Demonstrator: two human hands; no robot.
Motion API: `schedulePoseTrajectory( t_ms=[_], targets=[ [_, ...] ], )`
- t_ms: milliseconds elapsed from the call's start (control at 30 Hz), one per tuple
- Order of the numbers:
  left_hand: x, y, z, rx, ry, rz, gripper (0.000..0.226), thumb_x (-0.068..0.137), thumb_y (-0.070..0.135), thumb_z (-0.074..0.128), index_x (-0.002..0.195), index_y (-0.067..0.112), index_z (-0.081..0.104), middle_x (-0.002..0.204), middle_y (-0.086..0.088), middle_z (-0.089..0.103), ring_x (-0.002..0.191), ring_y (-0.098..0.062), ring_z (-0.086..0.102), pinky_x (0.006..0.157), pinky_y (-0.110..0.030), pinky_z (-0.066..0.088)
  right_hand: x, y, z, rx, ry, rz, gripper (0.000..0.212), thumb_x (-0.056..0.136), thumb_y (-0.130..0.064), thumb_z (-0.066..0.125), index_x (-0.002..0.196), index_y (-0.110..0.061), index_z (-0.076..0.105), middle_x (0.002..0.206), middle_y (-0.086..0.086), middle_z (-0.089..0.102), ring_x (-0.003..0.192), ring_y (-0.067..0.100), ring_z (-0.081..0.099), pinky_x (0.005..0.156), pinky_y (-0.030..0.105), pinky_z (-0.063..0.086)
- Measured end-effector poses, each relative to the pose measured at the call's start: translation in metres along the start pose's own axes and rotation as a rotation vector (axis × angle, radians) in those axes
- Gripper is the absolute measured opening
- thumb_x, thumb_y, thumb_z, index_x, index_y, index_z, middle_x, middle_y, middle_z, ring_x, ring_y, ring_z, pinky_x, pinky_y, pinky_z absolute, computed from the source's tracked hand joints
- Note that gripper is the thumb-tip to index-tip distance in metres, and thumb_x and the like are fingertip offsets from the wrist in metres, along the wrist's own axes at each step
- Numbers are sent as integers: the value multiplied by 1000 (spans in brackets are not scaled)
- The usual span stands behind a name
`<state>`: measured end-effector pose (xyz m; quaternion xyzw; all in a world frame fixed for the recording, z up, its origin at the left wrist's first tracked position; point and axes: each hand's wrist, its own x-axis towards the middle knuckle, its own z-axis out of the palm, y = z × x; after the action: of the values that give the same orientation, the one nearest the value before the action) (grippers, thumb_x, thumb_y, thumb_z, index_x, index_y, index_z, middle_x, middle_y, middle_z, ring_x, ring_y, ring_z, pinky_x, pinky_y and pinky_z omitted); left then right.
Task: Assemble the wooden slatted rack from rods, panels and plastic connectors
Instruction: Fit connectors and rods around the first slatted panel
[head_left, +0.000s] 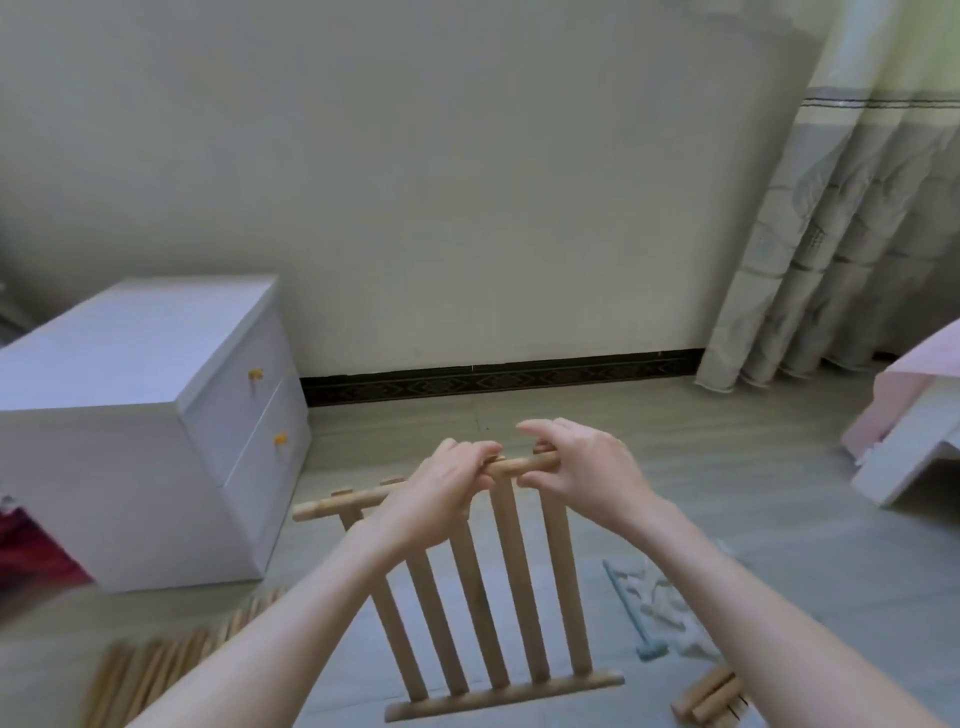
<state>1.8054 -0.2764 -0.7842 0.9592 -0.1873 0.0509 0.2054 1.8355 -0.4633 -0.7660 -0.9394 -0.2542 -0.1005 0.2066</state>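
A wooden slatted panel (498, 597) stands tilted in front of me, its bottom rail (519, 693) near the floor and several slats running up to a top rod (353, 501). My left hand (441, 499) grips that rod near its middle. My right hand (582, 473) pinches the rod's right end with thumb and fingers, index finger raised. Loose wooden rods (156, 670) lie on the floor at lower left. Short rod pieces (711, 696) lie at lower right.
A white two-drawer cabinet (156, 415) stands at left. A clear bag of white plastic connectors (670, 608) and a light blue tool (631, 613) lie on the floor at right. A white and pink bed corner (914, 431) is at far right, curtains (841, 218) behind it.
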Motion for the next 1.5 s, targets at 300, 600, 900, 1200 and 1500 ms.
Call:
schedulePoseTrajectory(
  t_ms=[300, 600, 900, 1200, 1500],
  targets=[
    [57, -3, 47, 120, 14, -52, 27, 98, 40, 37, 124, 33, 42, 109, 12, 50, 96, -10, 34, 83, -28, 27, 1, 93, 9, 444, -103, 291, 21, 84, -14, 68, 104, -19, 70, 89, -8, 67, 85, 7, 59, 73, 9, 42],
    [102, -11, 130, 225, 34, -57, 24, 98, 28, 44, 121, 27, 48, 93, 5, 50, 89, -18, 36, 75, -31, 22, -71, 225, 100, 596, 78, 785, 27, 90, -8, 58, 116, -11, 62, 101, 4, 65, 100, 19, 60, 91, 34, 49],
    [131, -22, 166, 371, 156, 34, 28, 95, 38, 31, 107, 27, 54, 79, 3, 47, 69, -22, 50, 70, -31, 21, -132, 314, 180, 279, -163, 1082, 34, 92, -8, 49, 124, -3, 56, 118, 17, 61, 112, 30, 54, 89, 29, 40],
    [129, -23, 176, 402, 252, 29, 29, 96, 39, 33, 104, 24, 57, 80, -1, 51, 73, -26, 51, 74, -35, 26, -120, 322, 233, 73, -383, 879, 43, 95, -19, 52, 134, -2, 46, 125, 17, 51, 122, 30, 43, 96, 33, 36],
    [130, -25, 175, 388, 217, 33, 27, 96, 41, 30, 106, 29, 52, 86, 1, 55, 75, -25, 52, 75, -34, 25, -111, 325, 246, -1, -303, 894, 27, 94, -16, 50, 112, 2, 60, 112, 21, 56, 106, 34, 52, 84, 33, 39]
  ],
)
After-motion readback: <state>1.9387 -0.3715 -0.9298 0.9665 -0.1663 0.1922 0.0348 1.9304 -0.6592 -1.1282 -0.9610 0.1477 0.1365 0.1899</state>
